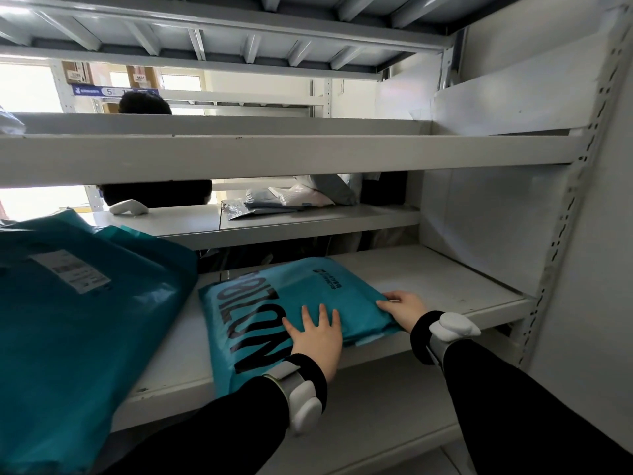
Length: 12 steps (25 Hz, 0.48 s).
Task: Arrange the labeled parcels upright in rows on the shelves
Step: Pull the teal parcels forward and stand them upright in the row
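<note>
A teal plastic parcel [274, 303] with large black lettering lies flat on the white shelf [455, 286] in front of me. My left hand [317, 332] presses flat on its top with fingers spread. My right hand [404, 308] grips the parcel's right edge, fingers curled over it. A larger teal parcel [78, 303] with a white label leans at the left, its lower part hanging over the shelf's front edge.
An upper shelf [274, 156] spans the view above. Behind, another rack's shelf [308, 221] holds several grey and white mailer bags [291, 200]. A person in dark clothes [154, 193] stands behind the rack. A perforated upright [561, 234] bounds the right side.
</note>
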Available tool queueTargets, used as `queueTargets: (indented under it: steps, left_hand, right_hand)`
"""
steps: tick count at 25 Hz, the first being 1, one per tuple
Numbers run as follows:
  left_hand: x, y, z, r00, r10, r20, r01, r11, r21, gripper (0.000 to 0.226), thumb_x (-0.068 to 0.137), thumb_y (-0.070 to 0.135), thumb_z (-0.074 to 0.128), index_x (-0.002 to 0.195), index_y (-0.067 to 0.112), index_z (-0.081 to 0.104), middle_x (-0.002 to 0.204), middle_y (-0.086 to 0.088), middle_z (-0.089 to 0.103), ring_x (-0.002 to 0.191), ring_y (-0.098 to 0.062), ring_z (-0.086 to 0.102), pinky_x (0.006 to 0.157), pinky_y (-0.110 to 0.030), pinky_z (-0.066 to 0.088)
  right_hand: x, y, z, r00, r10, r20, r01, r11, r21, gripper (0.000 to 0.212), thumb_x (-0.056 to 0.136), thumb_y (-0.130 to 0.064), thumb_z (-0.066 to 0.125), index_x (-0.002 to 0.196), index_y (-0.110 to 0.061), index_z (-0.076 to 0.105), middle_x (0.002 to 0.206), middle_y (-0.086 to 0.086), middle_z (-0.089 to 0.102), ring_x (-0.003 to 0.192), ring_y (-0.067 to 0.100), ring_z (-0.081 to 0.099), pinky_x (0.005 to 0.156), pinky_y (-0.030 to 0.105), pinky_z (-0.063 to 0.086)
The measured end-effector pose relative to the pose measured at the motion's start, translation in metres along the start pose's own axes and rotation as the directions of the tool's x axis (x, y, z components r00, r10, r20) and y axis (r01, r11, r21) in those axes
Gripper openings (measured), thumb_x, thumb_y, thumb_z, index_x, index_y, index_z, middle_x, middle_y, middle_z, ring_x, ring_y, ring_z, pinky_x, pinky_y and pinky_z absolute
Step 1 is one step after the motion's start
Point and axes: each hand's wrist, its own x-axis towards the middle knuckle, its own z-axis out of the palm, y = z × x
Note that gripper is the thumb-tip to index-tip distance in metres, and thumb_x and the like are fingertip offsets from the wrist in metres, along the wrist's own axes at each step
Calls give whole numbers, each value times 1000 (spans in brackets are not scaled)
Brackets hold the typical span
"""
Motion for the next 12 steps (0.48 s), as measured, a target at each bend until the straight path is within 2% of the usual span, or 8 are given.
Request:
queueTargets:
  steps: [2,5,6,8,9,12]
  left_hand:
    - [2,-4,-4,1000,-6,13,6,999,-38,70,97,-1,36,153,14,-2,162,-14,-1,147,-45,-2,108,-76,7]
    - [3,-11,-12,999,-10,31,14,992,-128,67,97,-2,33,153,17,2,162,-12,2,147,-44,2,108,-75,8]
    - [3,-13,-15,999,-12,30,17,987,-160,67,97,-2,34,153,18,3,162,-12,3,147,-44,4,109,-75,9]
    - [3,-19,-21,1000,-18,13,21,976,-218,68,96,-3,34,153,20,7,162,-11,4,146,-44,8,109,-74,11]
    - [2,-23,-24,1000,-21,-3,20,969,-247,69,95,-4,34,153,21,8,162,-11,5,146,-44,10,109,-73,13]
    - [1,-37,-30,997,-31,-75,3,938,-345,70,94,-7,31,153,24,11,163,-9,5,143,-44,20,109,-71,19]
  right_hand:
    - [-3,-9,-2,1000,-12,0,12,1000,4,33,88,-14,60,117,0,62,107,14,64,109,32,61,83,28,45]
    - [-3,-19,-4,999,35,-16,-32,988,148,15,90,-19,57,95,-9,67,105,16,65,99,34,62,84,40,54]
    - [-5,-23,-4,997,72,-6,-68,966,248,15,91,-21,55,87,-10,65,101,17,65,90,34,63,75,41,58]
    - [-8,-34,-5,992,124,29,-125,907,402,23,95,-24,49,80,-11,61,84,14,62,72,29,61,55,34,58]
    - [-10,-38,-5,990,133,40,-137,885,445,27,96,-26,47,78,-11,60,79,12,60,67,26,59,52,32,56]
    - [-14,-48,-1,991,118,65,-134,816,562,33,98,-29,42,75,-10,56,75,13,57,65,27,56,65,38,50]
